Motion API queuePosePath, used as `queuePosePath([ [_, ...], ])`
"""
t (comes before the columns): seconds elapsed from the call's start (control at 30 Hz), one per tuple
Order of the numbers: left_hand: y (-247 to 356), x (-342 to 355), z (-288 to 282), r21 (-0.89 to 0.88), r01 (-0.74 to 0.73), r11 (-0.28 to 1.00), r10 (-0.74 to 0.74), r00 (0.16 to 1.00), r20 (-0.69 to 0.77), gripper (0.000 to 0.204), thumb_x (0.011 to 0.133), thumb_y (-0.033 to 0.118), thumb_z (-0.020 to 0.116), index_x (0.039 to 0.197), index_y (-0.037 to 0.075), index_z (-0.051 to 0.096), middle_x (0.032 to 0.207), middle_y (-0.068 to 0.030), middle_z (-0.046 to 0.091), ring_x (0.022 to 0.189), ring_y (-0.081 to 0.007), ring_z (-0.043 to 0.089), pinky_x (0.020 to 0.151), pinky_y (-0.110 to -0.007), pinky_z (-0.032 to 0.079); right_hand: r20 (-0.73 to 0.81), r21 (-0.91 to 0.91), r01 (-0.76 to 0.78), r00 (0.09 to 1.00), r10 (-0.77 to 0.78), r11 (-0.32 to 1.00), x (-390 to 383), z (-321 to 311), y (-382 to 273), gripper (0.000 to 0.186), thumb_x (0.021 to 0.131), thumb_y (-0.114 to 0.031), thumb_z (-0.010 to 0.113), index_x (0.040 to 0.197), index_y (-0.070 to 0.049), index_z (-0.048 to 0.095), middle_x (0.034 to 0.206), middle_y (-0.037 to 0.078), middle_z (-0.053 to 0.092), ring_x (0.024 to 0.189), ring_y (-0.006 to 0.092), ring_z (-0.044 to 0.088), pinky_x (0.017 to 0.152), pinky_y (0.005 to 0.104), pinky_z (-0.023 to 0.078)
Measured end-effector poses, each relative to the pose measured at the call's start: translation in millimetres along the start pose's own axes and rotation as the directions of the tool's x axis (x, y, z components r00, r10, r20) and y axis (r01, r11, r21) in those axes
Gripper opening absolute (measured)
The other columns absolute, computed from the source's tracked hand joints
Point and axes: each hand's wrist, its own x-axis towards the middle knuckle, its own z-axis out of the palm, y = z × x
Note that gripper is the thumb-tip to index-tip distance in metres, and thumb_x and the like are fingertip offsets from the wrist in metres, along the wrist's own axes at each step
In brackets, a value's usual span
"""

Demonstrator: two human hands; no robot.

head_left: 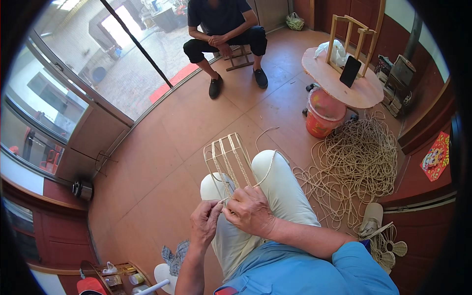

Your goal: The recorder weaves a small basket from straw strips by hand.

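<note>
A small rectangular wire frame, with tan braided cord wrapped along several of its bars, rests between my knees and points away from me. My right hand is closed around its near end, fingers bent over the bars and cord. Just to the left, my left hand pinches a tan cord close to the right fingertips. From my hands that cord runs up over my right knee and trails onto the floor beyond. The near end of the frame is hidden under my fingers.
A heap of loose tan cord lies right of my legs. Behind it a red bucket stands under a round board carrying a phone and a wooden frame. Opposite sits a person on a low stool, hands together.
</note>
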Motion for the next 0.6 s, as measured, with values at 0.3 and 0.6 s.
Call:
queuePosePath([
  [0.3,-296,-75,-263,-0.025,0.210,0.977,-0.173,0.725,-0.666,0.016,0.106,0.017,0.072,0.101,0.005,0.081,0.099,-0.0031,0.077,0.097,-0.0130,0.068,0.094,-0.033,0.055,0.009,0.032,0.009,1.000,-0.009,0.999,-2,4,-1,0.021,0.090,-0.030,0.082,0.080,-0.015,0.072,0.092,0.003,0.060,0.092,0.0238,0.060,0.082,0.0433,0.043],
  [0.6,-380,-116,-415,-0.316,0.741,0.593,-0.479,0.010,-0.878,0.030,0.096,0.016,0.071,0.119,-0.002,0.082,0.116,-0.0188,0.080,0.106,-0.0301,0.078,0.083,-0.044,0.065,-0.032,0.045,0.000,0.999,0.002,0.999,-3,2,0,0.021,0.090,-0.029,0.082,0.080,-0.015,0.070,0.093,0.002,0.062,0.090,0.0227,0.060,0.081,0.0428,0.043],
])
